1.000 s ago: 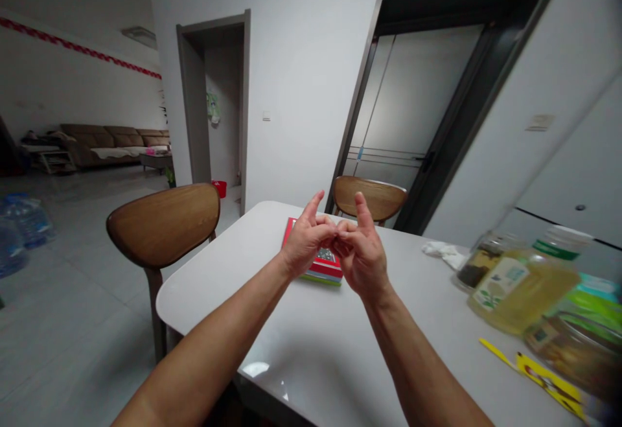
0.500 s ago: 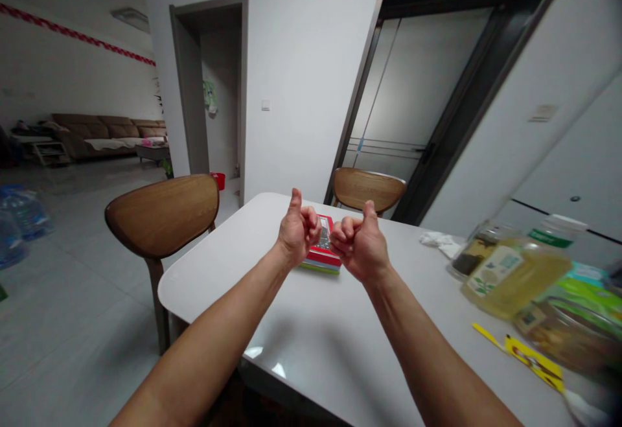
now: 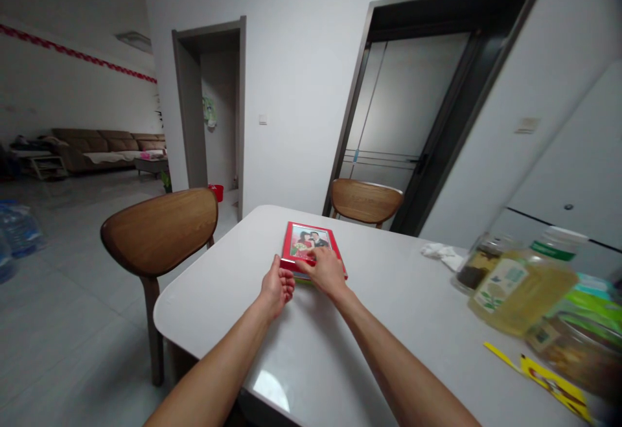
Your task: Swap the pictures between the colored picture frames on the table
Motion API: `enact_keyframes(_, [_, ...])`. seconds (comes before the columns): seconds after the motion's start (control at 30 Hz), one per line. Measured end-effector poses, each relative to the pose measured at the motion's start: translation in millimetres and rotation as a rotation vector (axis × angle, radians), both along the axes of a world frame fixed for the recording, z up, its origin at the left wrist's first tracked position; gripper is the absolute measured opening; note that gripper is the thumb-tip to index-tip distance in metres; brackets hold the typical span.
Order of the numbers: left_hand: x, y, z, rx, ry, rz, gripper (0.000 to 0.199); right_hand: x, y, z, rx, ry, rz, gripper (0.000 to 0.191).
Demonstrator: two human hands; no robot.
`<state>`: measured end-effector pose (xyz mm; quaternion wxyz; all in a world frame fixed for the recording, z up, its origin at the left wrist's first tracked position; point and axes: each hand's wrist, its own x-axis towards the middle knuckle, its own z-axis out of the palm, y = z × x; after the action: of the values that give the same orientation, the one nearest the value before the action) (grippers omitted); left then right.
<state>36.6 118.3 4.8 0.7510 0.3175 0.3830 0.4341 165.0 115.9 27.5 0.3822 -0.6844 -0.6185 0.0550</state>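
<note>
On the white table lies a red photo album [image 3: 287, 245], with a picture of a couple on its top face. Something with a green edge shows beneath its near side. My left hand [image 3: 278, 288] is at the near left corner, thumb up and apart from its half-curled fingers. It is close against the edge; whether it touches is unclear. My right hand [image 3: 326, 270] reaches over the near edge, palm down. Its bent fingers and thumb are closed on the lower part of the album, hiding some of the picture.
Wooden chairs [image 3: 162, 229] stand at the table's left and far sides. Along the right are crumpled tissue [image 3: 442, 255], a glass jar [image 3: 479, 265], a large bottle of yellow liquid [image 3: 529, 291], a clear container [image 3: 568, 343] and a yellow packet [image 3: 554, 381]. The white tabletop [image 3: 208, 284] has a rounded left corner.
Both hands were raised above the table with thumbs up and fingers curled. They have come down to the album's near side, the right hand moving left over its edge. The view has tilted slightly.
</note>
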Motion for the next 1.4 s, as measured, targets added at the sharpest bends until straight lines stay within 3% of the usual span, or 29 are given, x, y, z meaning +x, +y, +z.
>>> enact_keyframes(0.17, [11,-6,-18.0,0.030,-0.019,0.022,0.034,-7,-12,-7.0,-0.025,-0.235,0.093,0.020])
enact_keyframes(0.33, [23,-35,-7.7,0.224,-0.101,0.120,0.029,-9,-56,-1.8,0.004,-0.226,0.233,0.022])
enact_keyframes(0.4, [23,-56,0.8,0.311,-0.059,0.150,0.026,-2,-78,5.5,0.049,-0.006,0.256,0.037])
enact_keyframes(0.47, [18,-80,9.1,0.488,0.105,0.162,0.024,7,-100,15.5,0.047,0.338,0.204,0.054])
enact_keyframes(0.57, [6,-115,15.1,0.907,0.411,0.065,0.032,17,-130,29.3,0.015,0.892,0.123,0.061])
enact_keyframes(0.63, [-2,-132,12.3,1.296,0.519,-0.013,0.043,19,-150,32.4,0.028,1.122,0.130,0.060])
enact_keyframes(0.7, [-10,-143,4.6,1.667,0.611,-0.019,0.046,18,-167,27.8,0.016,1.241,0.148,0.057])
enact_keyframes(0.77, [-17,-149,-5.2,1.885,0.731,0.004,0.038,16,-178,16.4,-0.042,1.329,0.137,0.054])
enact_keyframes(0.9, [-26,-156,-20.8,1.960,0.947,-0.013,0.021,13,-180,-10.7,-0.176,1.440,0.144,0.051])
enact_keyframes(1.03, [-31,-156,-25.6,1.911,1.081,-0.141,0.025,12,-165,-25.3,-0.265,1.395,0.246,0.043])
enact_keyframes(1.13, [-32,-154,-25.8,1.841,1.166,-0.266,0.028,16,-153,-32.3,-0.264,1.261,0.274,0.048])
enact_keyframes(1.23, [-30,-152,-27.7,1.771,1.227,-0.366,0.031,23,-143,-42.1,-0.243,0.943,0.190,0.052])
enact_keyframes(1.4, [-25,-153,-31.0,1.670,1.240,-0.430,0.028,32,-135,-56.1,-0.205,0.209,-0.054,0.045])
